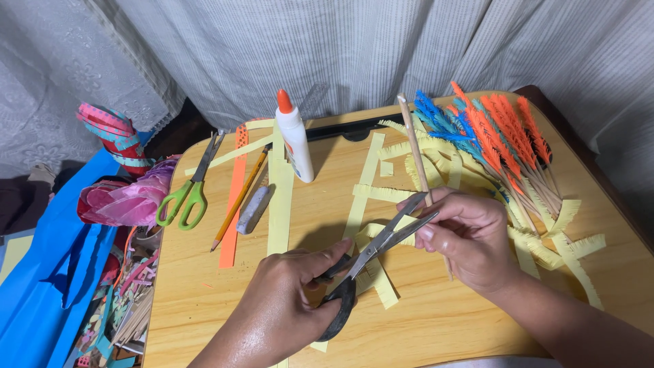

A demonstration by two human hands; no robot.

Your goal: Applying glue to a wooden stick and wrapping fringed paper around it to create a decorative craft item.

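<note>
My left hand grips black-handled scissors, whose blades point up and right, slightly apart. My right hand pinches a yellow fringed paper strip at the blade tips, and a thin wooden stick runs up from under its fingers. Both hands hover over the middle of a small wooden table. More yellow strips lie flat around them.
A white glue bottle with an orange cap stands at the back. Green-handled scissors, a pencil, a grey eraser and an orange strip lie left. Blue and orange paper feathers on sticks lie right. Paper scraps sit off the left edge.
</note>
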